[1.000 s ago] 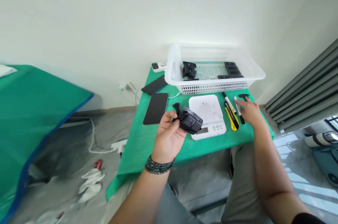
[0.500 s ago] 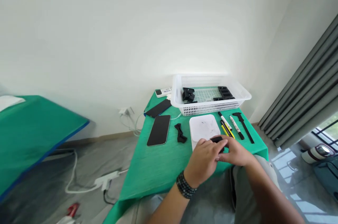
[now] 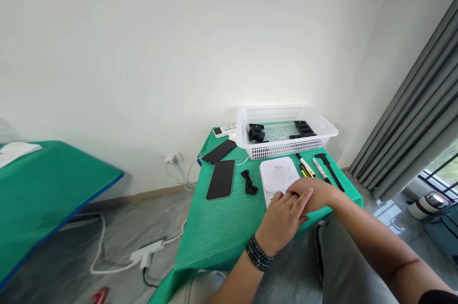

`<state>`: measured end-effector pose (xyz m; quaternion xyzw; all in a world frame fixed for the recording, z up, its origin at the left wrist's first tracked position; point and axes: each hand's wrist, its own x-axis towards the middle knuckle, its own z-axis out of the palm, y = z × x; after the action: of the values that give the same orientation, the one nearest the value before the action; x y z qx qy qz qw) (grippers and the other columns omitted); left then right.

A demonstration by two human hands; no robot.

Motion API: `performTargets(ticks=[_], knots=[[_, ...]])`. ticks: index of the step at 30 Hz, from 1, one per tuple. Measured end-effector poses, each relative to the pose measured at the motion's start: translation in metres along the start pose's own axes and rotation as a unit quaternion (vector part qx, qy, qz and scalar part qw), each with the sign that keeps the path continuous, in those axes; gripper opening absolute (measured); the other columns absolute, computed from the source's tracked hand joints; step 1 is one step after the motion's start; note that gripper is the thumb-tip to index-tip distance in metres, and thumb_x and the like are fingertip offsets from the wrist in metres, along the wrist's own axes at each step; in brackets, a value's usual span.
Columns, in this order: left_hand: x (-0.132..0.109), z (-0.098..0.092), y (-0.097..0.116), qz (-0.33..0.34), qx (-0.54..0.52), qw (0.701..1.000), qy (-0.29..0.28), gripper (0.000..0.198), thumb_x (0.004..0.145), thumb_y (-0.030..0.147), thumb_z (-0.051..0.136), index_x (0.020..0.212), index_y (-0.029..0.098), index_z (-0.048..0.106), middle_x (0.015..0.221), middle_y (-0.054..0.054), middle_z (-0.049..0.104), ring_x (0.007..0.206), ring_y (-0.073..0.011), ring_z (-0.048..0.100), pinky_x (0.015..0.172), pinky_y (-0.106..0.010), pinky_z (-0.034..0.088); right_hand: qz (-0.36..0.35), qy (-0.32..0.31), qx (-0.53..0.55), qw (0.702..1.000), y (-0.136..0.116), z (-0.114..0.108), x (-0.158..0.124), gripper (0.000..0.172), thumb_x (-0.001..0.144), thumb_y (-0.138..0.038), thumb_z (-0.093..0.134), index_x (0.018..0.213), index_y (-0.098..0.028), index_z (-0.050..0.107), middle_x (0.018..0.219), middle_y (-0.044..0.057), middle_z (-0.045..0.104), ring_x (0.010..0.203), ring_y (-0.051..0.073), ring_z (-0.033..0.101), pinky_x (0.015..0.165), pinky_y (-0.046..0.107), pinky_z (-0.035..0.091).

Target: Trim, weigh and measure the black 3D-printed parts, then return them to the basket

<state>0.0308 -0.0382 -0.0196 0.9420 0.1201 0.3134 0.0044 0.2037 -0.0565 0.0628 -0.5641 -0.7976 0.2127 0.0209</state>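
My left hand (image 3: pixel 282 220), with a dark beaded bracelet on the wrist, is closed in front of the white scale-like device (image 3: pixel 279 174). Its fingers lie against my right hand (image 3: pixel 315 194), which is curled with its back turned up. Whatever lies between the two hands is hidden by the fingers. Left of the white device rests a black bent plastic part (image 3: pixel 249 182). Close to my right hand, beyond the knuckles, are a yellow-and-black cutter or pen (image 3: pixel 307 171), a black-and-white marker (image 3: pixel 305 164), another white marker (image 3: pixel 321 170) and a black caliper (image 3: pixel 329 172).
A white plastic basket (image 3: pixel 286 148) holding black parts stands against the wall. Two dark phone-like slabs, one a phone (image 3: pixel 221 180) and one a black slab (image 3: pixel 219 152), lie left on the green cloth (image 3: pixel 222 227). A power strip (image 3: pixel 146 252) sits on the floor.
My right hand has turned over, its back now upward, and covers the black piece seen earlier between my hands. The view has shifted slightly.
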Motion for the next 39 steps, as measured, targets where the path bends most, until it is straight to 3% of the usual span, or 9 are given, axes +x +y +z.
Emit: performTargets(ticks=[3, 6, 8, 11, 13, 17, 24, 31, 39], knots=[[-0.001, -0.012, -0.006, -0.046, -0.013, 0.993, 0.111, 0.053, 0.102, 0.035, 0.062, 0.151, 0.021, 0.046, 0.131, -0.016, 0.071, 0.121, -0.0313, 0.066, 0.099, -0.048, 0.051, -0.028, 0.050, 0.024, 0.998, 0.026, -0.050, 0.011, 0.030, 0.079, -0.033, 0.078, 0.106, -0.022, 0.082, 0.097, 0.005, 0.082, 0.083, 0.022, 0.072, 0.074, 0.030, 0.052], [-0.004, -0.017, -0.016, -0.113, -0.096, 0.963, 0.225, 0.019, 0.106, 0.024, 0.052, 0.121, 0.019, 0.062, 0.110, -0.011, 0.073, 0.104, -0.0230, 0.069, 0.093, -0.038, 0.056, 0.029, 0.178, 0.075, 0.981, 0.072, -0.107, 0.037, 0.043, 0.084, -0.038, 0.078, 0.123, -0.020, 0.078, 0.115, 0.007, 0.082, 0.100, 0.024, 0.075, 0.086, 0.031, 0.057], [-0.005, -0.017, -0.021, -0.155, -0.160, 0.944, 0.244, 0.017, 0.107, 0.020, 0.047, 0.102, 0.019, 0.064, 0.095, -0.007, 0.071, 0.089, -0.0186, 0.069, 0.080, -0.030, 0.057, 0.102, 0.229, 0.073, 0.965, 0.103, -0.136, 0.063, 0.047, 0.092, -0.040, 0.070, 0.134, -0.019, 0.072, 0.124, 0.008, 0.080, 0.103, 0.022, 0.075, 0.087, 0.030, 0.058], [-0.008, -0.014, -0.026, -0.188, -0.210, 0.938, 0.200, 0.022, 0.108, 0.025, 0.046, 0.095, 0.019, 0.063, 0.086, -0.006, 0.071, 0.079, -0.0173, 0.069, 0.068, -0.026, 0.055, 0.170, 0.213, 0.022, 0.962, 0.137, -0.157, 0.102, 0.044, 0.088, -0.035, 0.077, 0.127, -0.015, 0.075, 0.124, 0.010, 0.079, 0.108, 0.026, 0.074, 0.092, 0.030, 0.058], [-0.009, -0.013, -0.027, -0.199, -0.206, 0.944, 0.166, 0.024, 0.108, 0.027, 0.045, 0.098, 0.018, 0.064, 0.086, -0.006, 0.073, 0.078, -0.0186, 0.071, 0.068, -0.028, 0.055, 0.214, 0.177, -0.025, 0.960, 0.149, -0.158, 0.124, 0.041, 0.082, -0.032, 0.085, 0.118, -0.014, 0.077, 0.119, 0.011, 0.079, 0.111, 0.030, 0.073, 0.095, 0.035, 0.058], [-0.014, -0.015, -0.023, -0.184, -0.176, 0.963, 0.082, 0.022, 0.107, 0.025, 0.047, 0.101, 0.019, 0.067, 0.092, -0.006, 0.079, 0.080, -0.0207, 0.074, 0.070, -0.030, 0.054, 0.260, 0.089, -0.097, 0.957, 0.162, -0.148, 0.157, 0.037, 0.101, -0.039, 0.069, 0.131, -0.018, 0.067, 0.135, 0.011, 0.068, 0.115, 0.027, 0.069, 0.097, 0.047, 0.061], [-0.022, -0.020, -0.018, -0.175, -0.120, 0.976, -0.045, 0.012, 0.101, 0.016, 0.056, 0.097, 0.021, 0.066, 0.089, -0.002, 0.078, 0.075, -0.0193, 0.072, 0.063, -0.029, 0.046, 0.288, 0.003, -0.153, 0.945, 0.191, -0.149, 0.191, 0.038, 0.102, -0.039, 0.066, 0.134, -0.019, 0.065, 0.137, 0.011, 0.066, 0.117, 0.026, 0.068, 0.098, 0.048, 0.061], [-0.034, -0.021, -0.012, -0.164, -0.125, 0.974, -0.092, 0.014, 0.097, 0.011, 0.058, 0.099, 0.023, 0.063, 0.087, 0.001, 0.076, 0.075, -0.0199, 0.070, 0.062, -0.032, 0.043, 0.289, -0.004, -0.143, 0.947, 0.227, -0.139, 0.210, 0.060, 0.075, -0.024, 0.090, 0.133, -0.025, 0.075, 0.132, 0.011, 0.075, 0.112, 0.033, 0.072, 0.090, 0.040, 0.059], [-0.036, -0.022, -0.007, -0.162, -0.115, 0.972, -0.125, 0.017, 0.095, 0.008, 0.059, 0.097, 0.024, 0.062, 0.084, 0.002, 0.075, 0.072, -0.0202, 0.067, 0.062, -0.033, 0.039, 0.277, 0.011, -0.121, 0.953, 0.255, -0.136, 0.219, 0.054, 0.075, -0.014, 0.084, 0.127, -0.024, 0.079, 0.124, 0.009, 0.079, 0.110, 0.027, 0.072, 0.091, 0.033, 0.057]])
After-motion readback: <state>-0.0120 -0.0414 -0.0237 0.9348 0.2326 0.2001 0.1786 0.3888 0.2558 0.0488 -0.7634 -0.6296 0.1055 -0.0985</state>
